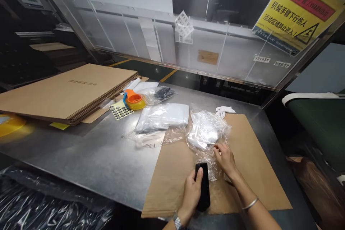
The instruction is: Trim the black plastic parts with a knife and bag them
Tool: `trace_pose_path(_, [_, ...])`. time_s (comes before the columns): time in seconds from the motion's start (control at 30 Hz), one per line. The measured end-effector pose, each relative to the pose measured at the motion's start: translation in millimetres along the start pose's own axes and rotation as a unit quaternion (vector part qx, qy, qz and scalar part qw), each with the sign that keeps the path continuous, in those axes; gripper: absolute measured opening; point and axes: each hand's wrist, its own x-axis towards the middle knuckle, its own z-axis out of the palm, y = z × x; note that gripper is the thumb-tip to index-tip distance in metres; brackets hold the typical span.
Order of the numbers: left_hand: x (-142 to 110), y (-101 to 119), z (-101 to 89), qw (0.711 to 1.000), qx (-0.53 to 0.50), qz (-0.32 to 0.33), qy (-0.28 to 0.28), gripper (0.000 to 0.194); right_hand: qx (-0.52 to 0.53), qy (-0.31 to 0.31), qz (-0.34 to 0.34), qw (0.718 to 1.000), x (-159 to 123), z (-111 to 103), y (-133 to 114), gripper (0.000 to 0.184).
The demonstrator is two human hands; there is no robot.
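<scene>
My left hand (192, 191) is closed round a black, flat, rectangular object (204, 190) that looks like a phone, its thumb lying on the top face. My right hand (224, 156) has its fingers bent together at the lower edge of a heap of clear plastic bags (206, 129); I cannot make out whether they pinch the film. More crumpled clear film lies between the two hands. Underneath is a flat brown cardboard sheet (250, 158). Left of the heap rests a stack of flat plastic bags (163, 116).
A stack of flat cardboard (70, 90) covers the left of the metal table (107, 158). An orange and yellow tape dispenser (134, 100), a sheet of round stickers (121, 110) and a white glove (225, 110) lie toward the back. A clear panel (121, 32) stands behind.
</scene>
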Motion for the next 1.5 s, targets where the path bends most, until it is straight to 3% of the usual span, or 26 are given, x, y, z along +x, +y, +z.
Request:
trace_pose_path(0.17, [9.3, -24.4, -4.5, 0.986, 0.102, 0.098, 0.088, 0.050, -0.127, -0.032, -0.066, 0.989, 19.4, 22.4, -6.4, 0.012])
trace_pose_path(0.3, [14.9, -39.9, -8.8, 0.936, 0.244, 0.194, 0.162, 0.051, -0.162, -0.055, -0.082, 0.982, 27.1, 29.9, -5.0, 0.014])
trace_pose_path(0.37, [17.1, -38.2, -9.4, 0.920, 0.262, 0.227, 0.182, 0.047, -0.156, -0.060, -0.078, 0.983, 30.1, 29.3, -2.1, 0.016])
trace_pose_path(0.43, [19.3, -29.6, -10.2, 0.935, 0.220, 0.227, 0.161, 0.044, -0.134, -0.061, -0.067, 0.987, 32.3, 27.0, 1.8, 0.018])
trace_pose_path(0.53, [24.9, -11.5, -11.0, 0.973, 0.125, 0.180, 0.069, 0.037, -0.075, -0.062, -0.041, 0.994, 34.1, 22.0, 8.3, 0.022])
trace_pose_path(0.6, [32.5, -1.5, -8.5, 0.983, 0.090, 0.155, 0.028, 0.033, -0.020, -0.058, -0.022, 0.998, 33.3, 17.8, 11.1, 0.025])
trace_pose_path(0.83, [74.6, 12.9, 22.1, 0.995, 0.031, 0.094, 0.011, 0.053, 0.212, -0.059, 0.005, 0.976, 9.6, 4.8, 0.8, 0.032])
trace_pose_path(0.93, [79.5, 14.8, 28.5, 0.993, 0.034, 0.110, 0.005, 0.047, 0.282, -0.075, 0.020, 0.956, -4.9, 3.7, -6.2, 0.032])
trace_pose_path(1.07, [67.3, 17.6, 25.7, 0.981, 0.096, 0.170, 0.004, 0.041, 0.335, -0.082, 0.050, 0.937, -16.3, 3.5, -11.8, 0.038])
trace_pose_path(1.23, [42.6, 29.1, 17.9, 0.925, 0.254, 0.281, 0.040, 0.027, 0.357, -0.059, 0.073, 0.930, -23.0, -1.1, -12.3, 0.038])
trace_pose_path(1.4, [25.0, 37.5, 16.5, 0.822, 0.433, 0.363, 0.065, 0.018, 0.324, -0.029, 0.083, 0.942, -37.5, -7.2, -7.9, 0.029])
trace_pose_path(1.5, [18.4, 38.3, 18.2, 0.760, 0.503, 0.408, 0.051, 0.020, 0.300, -0.009, 0.083, 0.950, -48.3, -9.3, -4.7, 0.026])
